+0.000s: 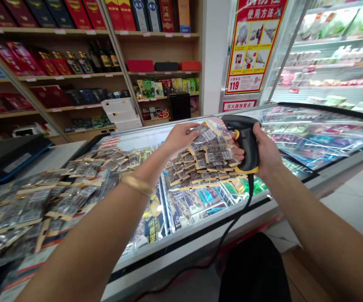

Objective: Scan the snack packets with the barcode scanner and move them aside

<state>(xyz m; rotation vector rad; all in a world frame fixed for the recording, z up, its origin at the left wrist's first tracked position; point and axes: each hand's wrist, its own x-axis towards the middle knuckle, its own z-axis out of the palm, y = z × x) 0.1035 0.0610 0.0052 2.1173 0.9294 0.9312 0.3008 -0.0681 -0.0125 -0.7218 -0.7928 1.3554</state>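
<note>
"What's held, and why so?"

"From afar, I see my right hand (267,151) wrapped round the scanner (247,140) — likely so a finger meets the trigger (237,134). My left hand (181,137) pinches a packet (203,137) atop the heap (197,176) on the glass-topped freezer (143,273), perhaps steadying it near the scanner's nose."

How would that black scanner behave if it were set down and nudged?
The scanner in the right hand would probably stay stiff; its casing looks like hard plastic. Stood on its handle, it might tip, since the scanning head juts out to one side. The cable trailing from the handle could tug it.
</note>
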